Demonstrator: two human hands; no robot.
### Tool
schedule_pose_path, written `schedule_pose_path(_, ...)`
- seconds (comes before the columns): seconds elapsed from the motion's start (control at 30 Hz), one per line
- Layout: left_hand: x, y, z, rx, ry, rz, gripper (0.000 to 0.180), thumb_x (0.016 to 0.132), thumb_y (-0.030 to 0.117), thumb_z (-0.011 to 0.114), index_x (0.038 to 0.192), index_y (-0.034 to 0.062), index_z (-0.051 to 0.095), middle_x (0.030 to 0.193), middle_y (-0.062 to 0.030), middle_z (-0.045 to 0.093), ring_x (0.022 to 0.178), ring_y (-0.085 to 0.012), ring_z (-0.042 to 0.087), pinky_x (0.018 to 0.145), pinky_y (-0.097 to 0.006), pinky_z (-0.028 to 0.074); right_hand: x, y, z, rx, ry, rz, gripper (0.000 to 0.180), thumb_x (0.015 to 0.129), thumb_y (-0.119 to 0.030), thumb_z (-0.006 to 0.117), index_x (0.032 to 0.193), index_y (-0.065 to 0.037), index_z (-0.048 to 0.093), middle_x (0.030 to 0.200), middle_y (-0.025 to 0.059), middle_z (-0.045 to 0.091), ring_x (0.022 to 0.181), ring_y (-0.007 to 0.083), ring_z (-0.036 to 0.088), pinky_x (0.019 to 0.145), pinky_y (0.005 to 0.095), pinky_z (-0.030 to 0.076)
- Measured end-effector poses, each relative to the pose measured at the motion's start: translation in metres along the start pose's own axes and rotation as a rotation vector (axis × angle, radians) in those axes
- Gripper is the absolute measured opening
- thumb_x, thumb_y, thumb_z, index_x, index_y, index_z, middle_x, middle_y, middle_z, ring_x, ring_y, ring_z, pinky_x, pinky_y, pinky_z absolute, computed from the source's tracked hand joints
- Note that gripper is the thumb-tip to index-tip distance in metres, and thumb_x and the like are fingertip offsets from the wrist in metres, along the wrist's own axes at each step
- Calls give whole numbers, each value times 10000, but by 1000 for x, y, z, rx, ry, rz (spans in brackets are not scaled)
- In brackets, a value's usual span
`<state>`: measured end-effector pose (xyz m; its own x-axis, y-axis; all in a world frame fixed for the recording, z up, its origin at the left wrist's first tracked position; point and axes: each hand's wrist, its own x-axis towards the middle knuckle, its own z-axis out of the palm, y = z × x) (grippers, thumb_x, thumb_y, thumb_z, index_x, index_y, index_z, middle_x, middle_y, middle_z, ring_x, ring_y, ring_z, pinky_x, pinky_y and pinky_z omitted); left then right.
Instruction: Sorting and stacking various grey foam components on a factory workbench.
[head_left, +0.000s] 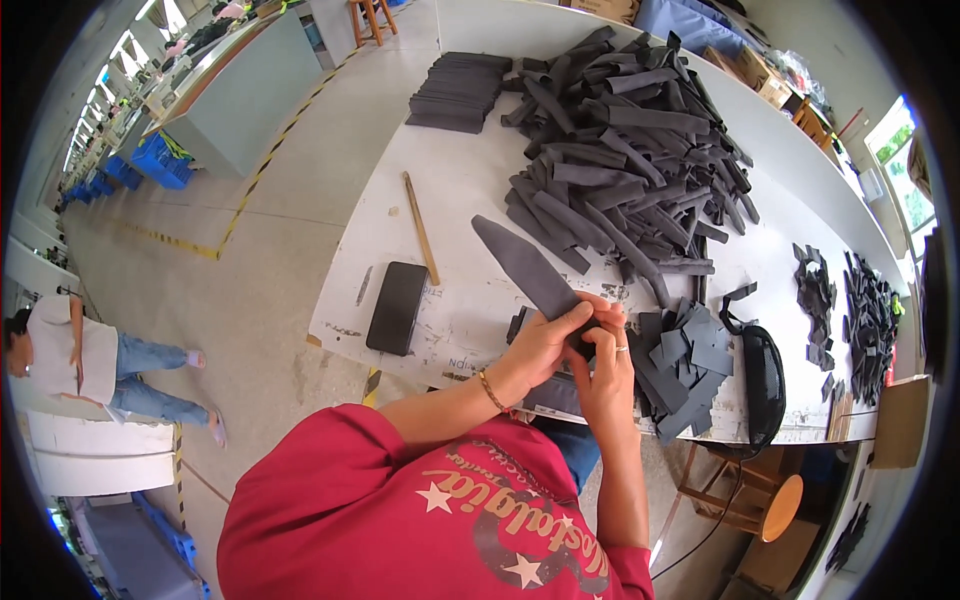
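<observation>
Between my two hands is a long dark grey fabric strip (522, 262) with a tapered end, pointing up and to the left over the white table. My left hand (545, 345) is closed on its near end, thumb on top. Against that same end, my right hand (605, 350) has its fingers bent and pressed together; a ring shows on one finger. What lies under the fingertips is partly hidden. Just right of my hands is a pile of flat dark rectangular pieces (690, 362). Beyond them rises a large heap of rolled dark fabric tubes (630, 150).
A neat stack of dark strips (460, 90) lies at the far left of the table. Nearer are a wooden stick (421, 228) and a black phone-like slab (397, 309). A black mesh case (763, 385) sits at the right edge, above a wooden stool (780, 508). Another person (90, 350) stands at left.
</observation>
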<state>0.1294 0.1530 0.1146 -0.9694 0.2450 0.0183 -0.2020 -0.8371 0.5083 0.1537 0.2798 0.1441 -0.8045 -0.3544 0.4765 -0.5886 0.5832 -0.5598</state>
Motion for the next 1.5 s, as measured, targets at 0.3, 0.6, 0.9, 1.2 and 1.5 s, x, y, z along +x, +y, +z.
schedule_pose_path(0.3,4,32,10,39,128,50,294,987,279,548,1129,24,592,1082,-163,670,1160,-300,588,994,-420,459,-7,13,-11,9,-30,15,221,805,27,686,964,-8,536,1014,172,574,771,337,606,653,404,494)
schedule_pose_path(0.6,-7,21,24,51,-26,176,251,1018,275,486,1099,51,567,930,-113,670,1154,-339,596,1022,-449,435,6,-2,-15,77,110,-112,138,805,37,673,879,-11,568,939,155,604,730,330,613,610,375,490)
schedule_pose_path(0.9,-16,13,25,-32,37,136,265,1022,290,476,1102,52,563,936,-86,640,1181,-339,573,1028,-450,430,8,-4,-5,118,64,-117,189,786,55,677,909,-11,549,935,149,585,756,323,613,595,390,492)
schedule_pose_path(1.2,-13,11,17,-41,13,152,276,1012,308,503,1113,63,580,997,-92,659,1141,-310,603,963,-391,480,9,-10,4,138,97,-78,140,805,48,662,895,-1,568,940,160,588,778,350,610,634,393,501)
schedule_pose_path(1.5,-2,30,9,54,84,236,304,1016,322,463,1145,70,576,1064,-127,678,1306,-321,469,1052,-467,406,-1,-19,27,735,370,431,84,880,-38,656,851,1,587,1062,31,551,861,76,504,754,207,421)
